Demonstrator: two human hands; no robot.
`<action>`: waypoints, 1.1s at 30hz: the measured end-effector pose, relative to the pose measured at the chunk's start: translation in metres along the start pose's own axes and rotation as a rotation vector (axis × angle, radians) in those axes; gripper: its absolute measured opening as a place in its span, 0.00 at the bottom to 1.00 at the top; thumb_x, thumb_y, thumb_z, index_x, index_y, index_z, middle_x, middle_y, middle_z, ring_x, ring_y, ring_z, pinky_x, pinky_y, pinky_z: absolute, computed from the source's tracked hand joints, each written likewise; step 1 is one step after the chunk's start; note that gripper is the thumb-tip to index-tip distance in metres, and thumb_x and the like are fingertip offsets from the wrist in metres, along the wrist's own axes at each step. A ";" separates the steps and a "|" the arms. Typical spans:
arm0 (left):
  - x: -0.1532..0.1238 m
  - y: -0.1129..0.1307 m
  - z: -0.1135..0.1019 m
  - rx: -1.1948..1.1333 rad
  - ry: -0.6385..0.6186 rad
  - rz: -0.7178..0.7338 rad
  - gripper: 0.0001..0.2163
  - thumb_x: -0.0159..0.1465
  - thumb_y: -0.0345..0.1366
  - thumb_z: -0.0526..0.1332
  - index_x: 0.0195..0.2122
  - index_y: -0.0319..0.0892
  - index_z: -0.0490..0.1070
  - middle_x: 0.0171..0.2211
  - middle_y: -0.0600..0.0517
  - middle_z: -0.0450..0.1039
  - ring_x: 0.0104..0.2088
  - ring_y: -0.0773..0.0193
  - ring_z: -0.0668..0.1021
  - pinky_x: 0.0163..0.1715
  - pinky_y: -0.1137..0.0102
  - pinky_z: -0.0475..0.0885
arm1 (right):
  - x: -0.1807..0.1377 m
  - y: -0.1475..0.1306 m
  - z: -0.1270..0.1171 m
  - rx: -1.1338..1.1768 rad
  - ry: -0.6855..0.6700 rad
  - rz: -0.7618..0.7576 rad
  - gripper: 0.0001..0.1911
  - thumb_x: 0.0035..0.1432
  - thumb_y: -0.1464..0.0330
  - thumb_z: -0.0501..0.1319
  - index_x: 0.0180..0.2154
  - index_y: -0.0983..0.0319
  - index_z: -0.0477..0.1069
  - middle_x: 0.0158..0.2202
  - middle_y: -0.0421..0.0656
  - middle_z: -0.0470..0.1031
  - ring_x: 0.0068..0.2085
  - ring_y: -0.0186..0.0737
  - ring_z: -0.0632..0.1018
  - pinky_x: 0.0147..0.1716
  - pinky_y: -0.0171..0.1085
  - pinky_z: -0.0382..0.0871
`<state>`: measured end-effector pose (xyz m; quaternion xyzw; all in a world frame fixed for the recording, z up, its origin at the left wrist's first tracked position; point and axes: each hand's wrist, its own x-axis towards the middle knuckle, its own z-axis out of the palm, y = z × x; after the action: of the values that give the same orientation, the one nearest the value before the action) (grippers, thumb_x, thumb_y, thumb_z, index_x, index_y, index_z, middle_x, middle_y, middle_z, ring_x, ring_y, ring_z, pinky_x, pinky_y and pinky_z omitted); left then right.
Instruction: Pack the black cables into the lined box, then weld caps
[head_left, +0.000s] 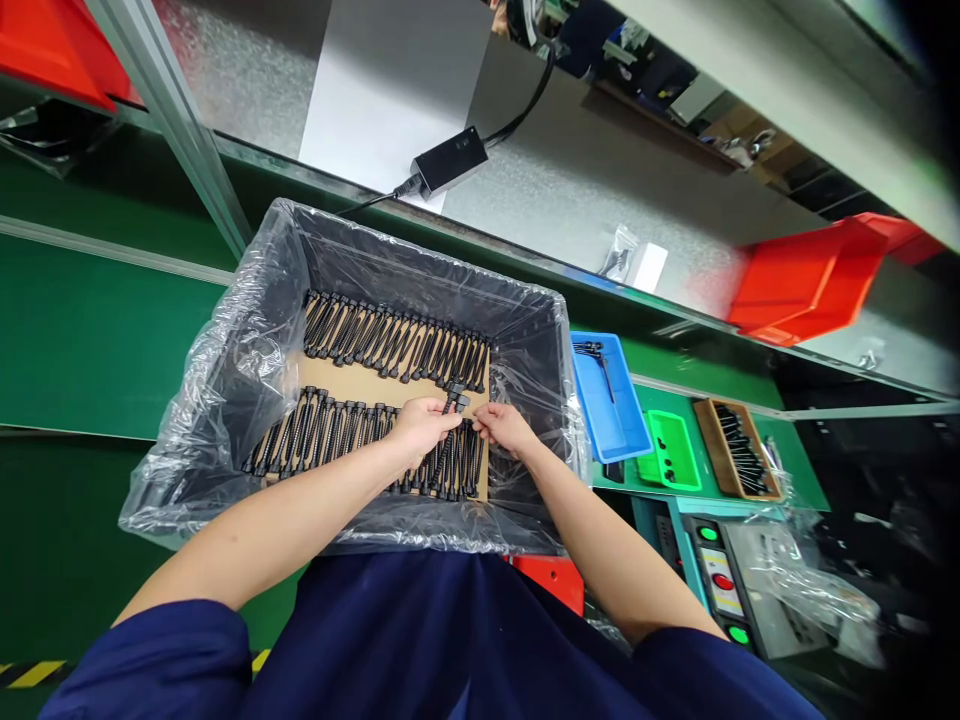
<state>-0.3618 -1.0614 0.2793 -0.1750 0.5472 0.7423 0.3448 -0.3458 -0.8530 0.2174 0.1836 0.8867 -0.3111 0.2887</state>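
A grey bin lined with clear plastic (pixel 225 370) stands in front of me. A cardboard sheet (pixel 337 382) lies inside it, carrying two rows of black cable bundles (pixel 390 340). Both my hands reach into the bin over the near row. My left hand (pixel 424 425) is closed on one black cable bundle (pixel 454 405) and lifts its end above the row. My right hand (pixel 504 428) is closed in a pinch beside it, touching the cables at the right end of the near row.
A blue tray (pixel 611 400) with black parts, a green tray (pixel 671 450) and a wooden tray (pixel 739 450) of black parts lie to the right. A black power adapter (pixel 450 160) sits behind the bin. Red bins (pixel 810 280) stand on the shelf. A button panel (pixel 720 580) sits lower right.
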 end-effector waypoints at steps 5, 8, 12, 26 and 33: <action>0.003 -0.004 -0.001 -0.055 0.010 0.017 0.06 0.50 0.29 0.69 0.28 0.36 0.74 0.23 0.53 0.72 0.22 0.73 0.72 0.25 0.76 0.67 | -0.045 -0.052 0.005 0.795 -0.246 -0.240 0.20 0.52 0.55 0.66 0.37 0.65 0.71 0.28 0.44 0.76 0.26 0.32 0.75 0.21 0.28 0.69; 0.005 -0.006 -0.001 -0.110 0.021 0.010 0.06 0.50 0.30 0.70 0.27 0.35 0.74 0.23 0.53 0.72 0.21 0.73 0.72 0.26 0.74 0.70 | -0.057 -0.066 0.014 0.819 -0.157 -0.249 0.24 0.42 0.59 0.73 0.38 0.65 0.71 0.25 0.40 0.74 0.24 0.31 0.73 0.19 0.28 0.67; 0.005 -0.006 0.001 -0.132 0.001 -0.039 0.06 0.52 0.31 0.69 0.28 0.35 0.74 0.23 0.53 0.72 0.23 0.72 0.73 0.30 0.71 0.73 | -0.052 -0.055 0.019 0.714 -0.104 -0.226 0.21 0.43 0.63 0.72 0.37 0.65 0.70 0.25 0.38 0.73 0.21 0.29 0.71 0.19 0.29 0.67; -0.003 0.004 0.001 -0.100 0.004 0.062 0.06 0.55 0.33 0.67 0.26 0.35 0.74 0.22 0.54 0.69 0.24 0.74 0.72 0.31 0.74 0.71 | -0.026 0.006 0.024 -1.078 -0.240 -0.324 0.16 0.59 0.78 0.53 0.40 0.66 0.78 0.44 0.57 0.75 0.45 0.49 0.77 0.44 0.40 0.69; -0.001 0.001 0.001 -0.114 -0.044 0.077 0.05 0.54 0.32 0.67 0.28 0.35 0.75 0.20 0.56 0.67 0.22 0.75 0.69 0.26 0.77 0.68 | -0.037 0.029 0.049 -1.198 -0.401 -0.310 0.14 0.59 0.79 0.54 0.37 0.68 0.78 0.41 0.60 0.76 0.43 0.51 0.78 0.41 0.43 0.71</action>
<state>-0.3616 -1.0606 0.2811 -0.1568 0.5026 0.7887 0.3176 -0.2834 -0.8690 0.1962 -0.2008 0.8517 0.1712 0.4528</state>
